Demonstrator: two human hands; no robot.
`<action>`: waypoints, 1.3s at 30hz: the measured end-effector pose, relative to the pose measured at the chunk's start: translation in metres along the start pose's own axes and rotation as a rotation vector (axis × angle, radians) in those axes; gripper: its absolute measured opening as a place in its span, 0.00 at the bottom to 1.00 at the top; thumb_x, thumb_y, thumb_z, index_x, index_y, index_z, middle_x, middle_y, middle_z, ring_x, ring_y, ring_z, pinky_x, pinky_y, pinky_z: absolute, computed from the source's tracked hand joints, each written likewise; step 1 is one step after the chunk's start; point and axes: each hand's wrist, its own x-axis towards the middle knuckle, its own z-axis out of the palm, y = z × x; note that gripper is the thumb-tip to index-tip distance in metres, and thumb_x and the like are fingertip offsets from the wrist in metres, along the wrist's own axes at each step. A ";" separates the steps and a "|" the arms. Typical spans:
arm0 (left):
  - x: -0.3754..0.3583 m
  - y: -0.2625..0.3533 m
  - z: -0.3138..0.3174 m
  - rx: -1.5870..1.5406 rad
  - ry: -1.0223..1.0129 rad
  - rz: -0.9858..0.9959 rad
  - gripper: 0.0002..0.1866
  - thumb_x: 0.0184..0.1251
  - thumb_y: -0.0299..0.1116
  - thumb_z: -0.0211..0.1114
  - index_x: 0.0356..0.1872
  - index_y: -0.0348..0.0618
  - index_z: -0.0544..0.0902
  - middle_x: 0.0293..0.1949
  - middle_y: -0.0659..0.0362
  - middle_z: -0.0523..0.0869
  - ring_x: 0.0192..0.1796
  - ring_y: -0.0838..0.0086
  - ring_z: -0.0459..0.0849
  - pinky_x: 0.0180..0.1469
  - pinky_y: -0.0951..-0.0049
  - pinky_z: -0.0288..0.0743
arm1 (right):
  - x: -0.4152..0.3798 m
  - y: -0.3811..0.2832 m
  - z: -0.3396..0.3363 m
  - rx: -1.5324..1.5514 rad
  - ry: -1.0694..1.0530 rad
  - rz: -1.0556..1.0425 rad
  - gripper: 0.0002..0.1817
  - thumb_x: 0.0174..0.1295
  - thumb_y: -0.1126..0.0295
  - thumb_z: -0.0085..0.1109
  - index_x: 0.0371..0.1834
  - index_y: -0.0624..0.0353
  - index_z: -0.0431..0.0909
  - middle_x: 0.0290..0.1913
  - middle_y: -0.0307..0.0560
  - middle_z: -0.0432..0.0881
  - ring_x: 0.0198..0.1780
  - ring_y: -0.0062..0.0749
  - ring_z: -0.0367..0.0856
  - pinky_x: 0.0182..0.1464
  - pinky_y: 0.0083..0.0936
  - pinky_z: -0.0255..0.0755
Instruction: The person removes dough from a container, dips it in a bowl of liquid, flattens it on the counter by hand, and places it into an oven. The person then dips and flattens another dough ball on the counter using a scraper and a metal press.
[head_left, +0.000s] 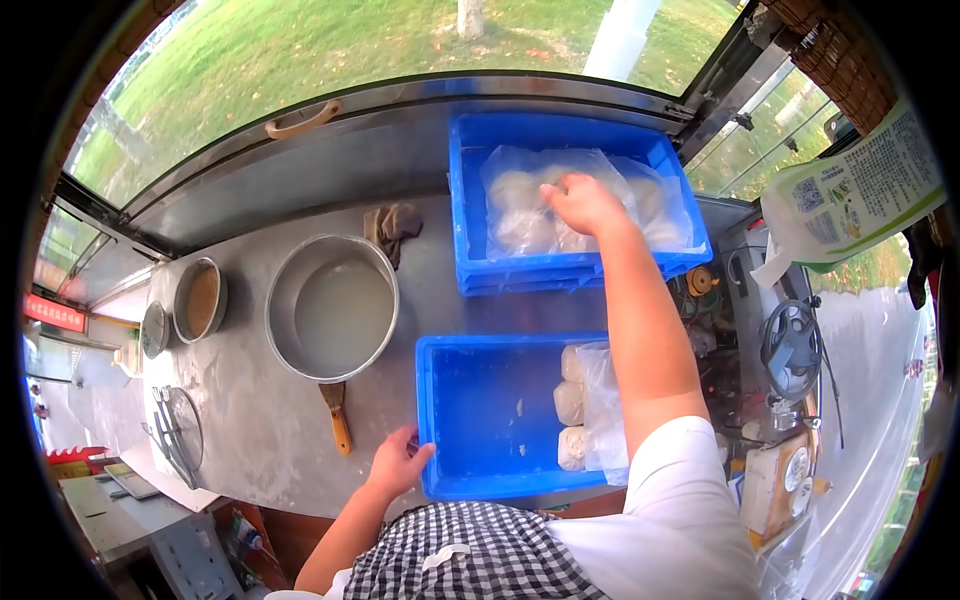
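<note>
My right hand (583, 203) reaches into the far blue crate (465, 190), its fingers bent together on the clear plastic sheet (625, 172) that lies over several pale dough balls (518, 225). Whether the fingertips pinch the plastic is hard to see. At the left edge of the near blue tray (480, 420), my left hand (402, 460) rests with its thumb on the rim and its other fingers partly hidden. Along the right side of that tray sit several dough balls (570, 402), partly under another plastic sheet (603, 415).
A large metal bowl of cloudy liquid (345, 315) stands left of the trays, with a dark cloth (393, 228) behind it and a wooden-handled scraper (340, 425) in front. A smaller bowl (201, 300) is farther left. A plastic bottle (860, 190) hangs at the upper right.
</note>
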 end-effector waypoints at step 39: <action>0.007 -0.003 0.010 0.004 0.024 -0.153 0.23 0.67 0.43 0.78 0.50 0.31 0.85 0.39 0.51 0.91 0.40 0.67 0.90 0.45 0.66 0.84 | -0.141 0.067 0.088 2.021 0.550 0.371 0.18 0.76 0.59 0.66 0.58 0.59 0.77 0.49 0.45 0.81 0.50 0.37 0.84 0.53 0.41 0.83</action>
